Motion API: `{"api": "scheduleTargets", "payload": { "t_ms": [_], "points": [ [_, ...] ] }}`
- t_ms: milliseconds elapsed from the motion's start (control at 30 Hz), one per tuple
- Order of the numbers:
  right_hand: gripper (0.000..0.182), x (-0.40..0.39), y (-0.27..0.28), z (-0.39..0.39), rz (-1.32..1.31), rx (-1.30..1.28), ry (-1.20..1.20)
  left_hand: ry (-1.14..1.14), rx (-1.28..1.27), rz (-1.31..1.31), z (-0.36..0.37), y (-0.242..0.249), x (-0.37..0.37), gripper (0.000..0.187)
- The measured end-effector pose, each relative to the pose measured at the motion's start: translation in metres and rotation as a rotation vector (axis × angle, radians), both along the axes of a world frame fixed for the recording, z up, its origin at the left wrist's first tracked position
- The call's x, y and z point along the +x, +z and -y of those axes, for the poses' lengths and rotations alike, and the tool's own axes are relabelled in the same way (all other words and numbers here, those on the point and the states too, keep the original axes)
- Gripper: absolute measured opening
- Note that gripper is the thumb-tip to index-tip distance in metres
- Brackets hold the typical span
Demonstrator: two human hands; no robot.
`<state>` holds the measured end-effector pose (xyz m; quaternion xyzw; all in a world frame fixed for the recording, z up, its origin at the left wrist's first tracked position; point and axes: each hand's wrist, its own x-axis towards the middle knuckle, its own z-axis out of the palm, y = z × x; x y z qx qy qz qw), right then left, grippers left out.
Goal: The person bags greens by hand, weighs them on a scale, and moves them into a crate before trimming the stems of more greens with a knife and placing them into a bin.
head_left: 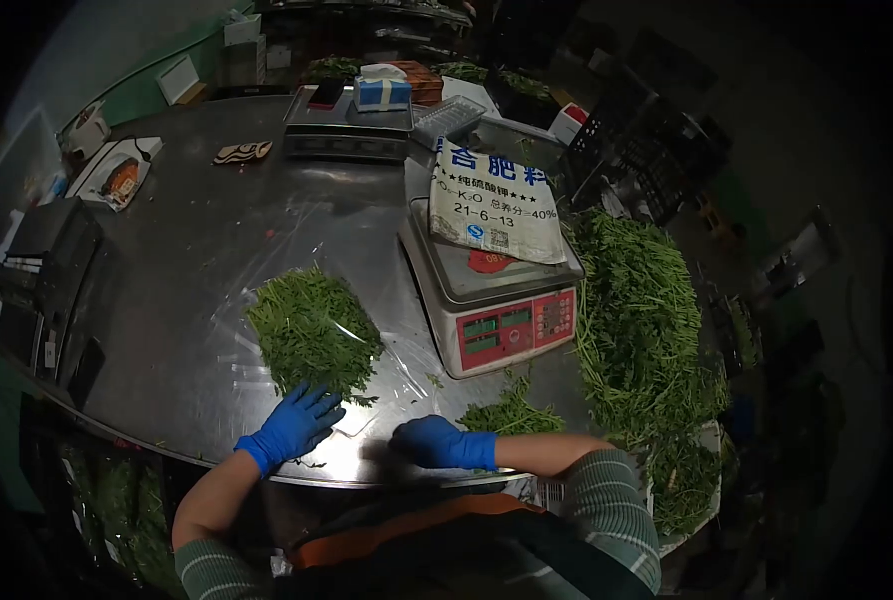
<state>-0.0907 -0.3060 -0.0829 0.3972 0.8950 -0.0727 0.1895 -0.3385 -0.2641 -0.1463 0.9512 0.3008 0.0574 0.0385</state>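
Observation:
A bundle of leafy greens (317, 330) lies on the metal table, with clear plastic film (407, 355) glinting around it. My left hand (295, 428), in a blue glove, rests its outstretched fingers on the near edge of the bundle. Apart from the bundle, by the table's front edge, my blue-gloved right hand (432, 442) is closed, palm side down. Its fingers are hidden and a dark patch lies beneath them, so I cannot tell what it holds. Just right of that hand sits a small heap of loose greens (515, 410).
A red-and-white weighing scale (507, 325) bears a printed fertilizer sack (497, 205). To its right rises a large pile of greens (637, 320). Behind stands another scale (347, 140) with a tissue box (383, 90). Dark equipment (52, 250) stands at the left edge.

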Motion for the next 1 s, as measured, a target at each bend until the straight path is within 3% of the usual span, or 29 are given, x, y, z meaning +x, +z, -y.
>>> {"api": "scheduleTargets", "payload": {
  "t_ms": [33, 67, 167, 200, 333, 500, 600, 667, 700, 767, 833, 933, 967, 1000],
  "points": [
    [0.031, -0.004, -0.048, -0.037, -0.344, -0.35, -0.004, 0.0, 0.0, 0.011, 0.002, -0.002, -0.001, 0.036],
    [0.019, -0.013, -0.085, -0.035, -0.708, -0.045, 0.041, 0.003, -0.001, 0.022, 0.004, -0.003, -0.003, 0.036],
    [0.009, -0.027, -0.091, -0.04, -0.488, -0.089, 0.199, 0.018, -0.041, 0.0, 0.004, 0.001, -0.002, 0.038],
    [0.006, -0.027, -0.086, -0.039, -0.54, -0.089, 0.212, 0.02, -0.038, -0.001, 0.004, -0.002, -0.003, 0.038],
    [0.01, -0.03, -0.091, -0.048, -0.524, -0.15, 0.233, 0.029, -0.037, 0.049, 0.005, -0.009, -0.002, 0.039],
    [0.013, -0.052, -0.094, -0.054, -0.308, -0.206, 0.235, 0.004, -0.065, 0.07, 0.004, -0.005, -0.002, 0.039],
    [0.015, -0.049, -0.095, -0.049, -0.354, -0.181, 0.245, -0.003, -0.093, 0.073, 0.002, -0.013, -0.002, 0.039],
    [0.017, -0.021, -0.08, -0.028, -0.37, -0.306, 0.318, 0.016, -0.072, 0.013, 0.001, -0.017, -0.006, 0.037],
    [0.018, 0.014, -0.102, -0.008, -0.712, -0.4, 0.281, 0.017, -0.073, 0.01, -0.001, -0.017, -0.01, 0.037],
    [0.017, 0.034, -0.075, -0.005, -0.163, -0.438, 0.191, 0.024, -0.089, 0.071, -0.001, -0.019, -0.008, 0.038],
    [0.015, 0.019, -0.052, -0.029, -0.242, -0.269, 0.101, 0.008, -0.062, 0.046, -0.003, -0.017, -0.008, 0.039],
    [0.014, -0.022, -0.054, -0.043, -0.66, -0.184, -0.02, -0.003, -0.124, -0.003, -0.004, -0.014, -0.01, 0.042],
    [0.018, -0.024, -0.078, -0.044, -0.807, -0.179, -0.005, -0.008, -0.134, -0.008, -0.004, -0.014, -0.012, 0.042],
    [0.023, -0.023, -0.096, -0.044, -0.777, -0.107, 0.036, -0.005, -0.131, 0.035, -0.003, -0.017, -0.013, 0.042]
  ]
}}
